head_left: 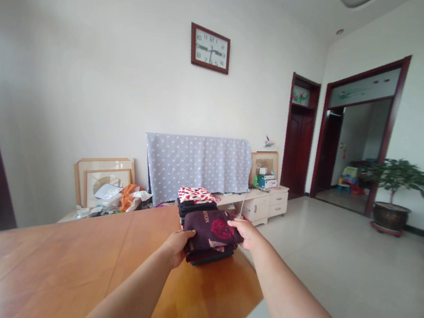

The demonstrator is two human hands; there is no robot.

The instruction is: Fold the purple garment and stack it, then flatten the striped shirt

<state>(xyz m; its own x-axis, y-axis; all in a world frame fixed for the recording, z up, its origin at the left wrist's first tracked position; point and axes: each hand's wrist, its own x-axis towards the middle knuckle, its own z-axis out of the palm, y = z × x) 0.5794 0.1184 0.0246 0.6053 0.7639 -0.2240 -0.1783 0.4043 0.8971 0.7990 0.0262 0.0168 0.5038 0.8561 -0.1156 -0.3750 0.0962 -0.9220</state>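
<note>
My left hand (178, 246) and my right hand (243, 234) grip opposite sides of a stack of folded dark clothes (211, 238), lifting or steadying it at the far end of a wooden table (64, 259). The top garment is deep purple with a red round print and pale lettering. Just behind it lies a second pile, a black folded cloth (195, 208) under a red-and-white patterned cloth (196, 195). The stack partly hides that black cloth, and my fingers hide parts of the stack's edges.
Beyond the table stand a low white cabinet (256, 205) with boxes on it, a polka-dot cloth (194, 170) draped over a panel, leaning picture frames (104, 180) and crumpled bags (131, 197). A tiled floor (338, 271) lies to the right, with a potted plant (393, 203).
</note>
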